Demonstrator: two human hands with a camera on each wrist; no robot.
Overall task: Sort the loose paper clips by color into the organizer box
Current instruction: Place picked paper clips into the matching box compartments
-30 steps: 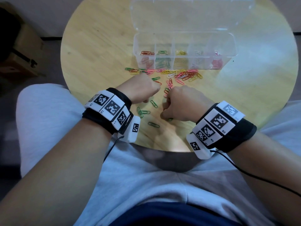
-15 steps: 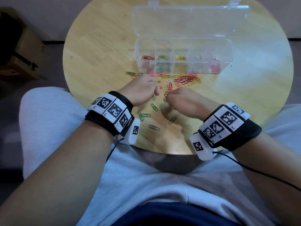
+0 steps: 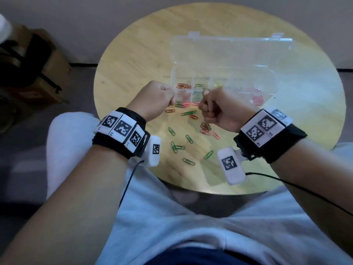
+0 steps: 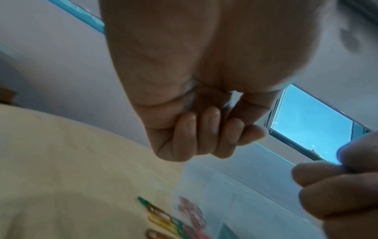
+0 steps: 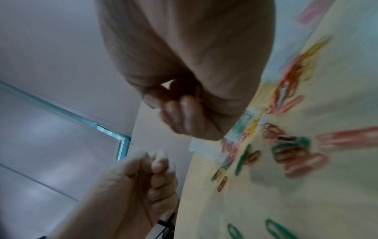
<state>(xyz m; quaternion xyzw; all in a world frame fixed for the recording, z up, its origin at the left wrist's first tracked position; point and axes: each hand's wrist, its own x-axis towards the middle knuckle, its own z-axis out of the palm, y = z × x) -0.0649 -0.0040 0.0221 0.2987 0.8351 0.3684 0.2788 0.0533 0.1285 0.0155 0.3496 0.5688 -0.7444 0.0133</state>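
Hovering over the round tabletop [image 3: 133, 60], the left hand [image 3: 156, 100] and right hand [image 3: 219, 109] are fisted; any grip contents stay hidden. Loose paper clips [image 3: 189, 139] lie at six o'clock of the open organizer box [image 3: 271, 81], handy for sorting.

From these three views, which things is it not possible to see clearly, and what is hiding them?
- Contents of the left hand: its curled fingers close the fist in every view; any clip inside is hidden.
- Contents of the right hand: the same, with fingers curled.
- Middle compartments of the organizer box: head view, clips too pale and small to tell colour.
- Loose paper clips: right wrist view, motion blur.
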